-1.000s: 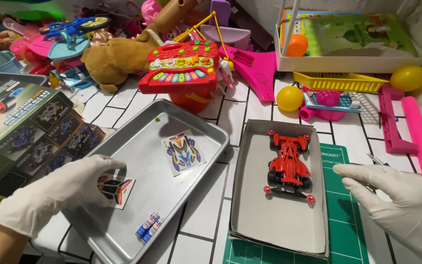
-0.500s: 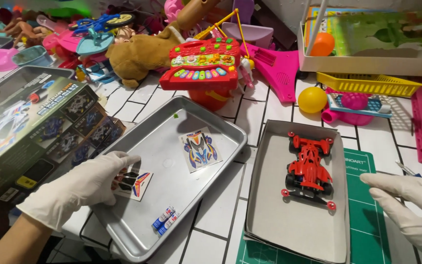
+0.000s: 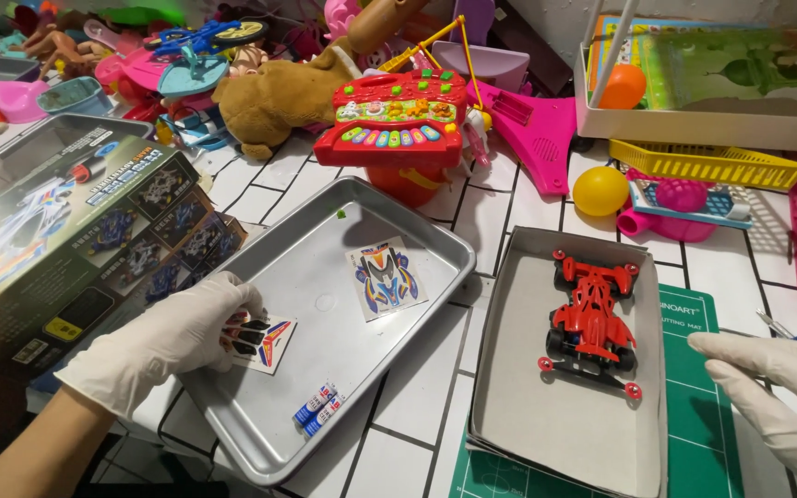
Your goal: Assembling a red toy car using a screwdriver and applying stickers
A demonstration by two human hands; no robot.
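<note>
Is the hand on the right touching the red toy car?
Apart. In the head view, the right hand lies over the green mat, with bare grey box floor showing between its fingertips and the red toy car.
</note>
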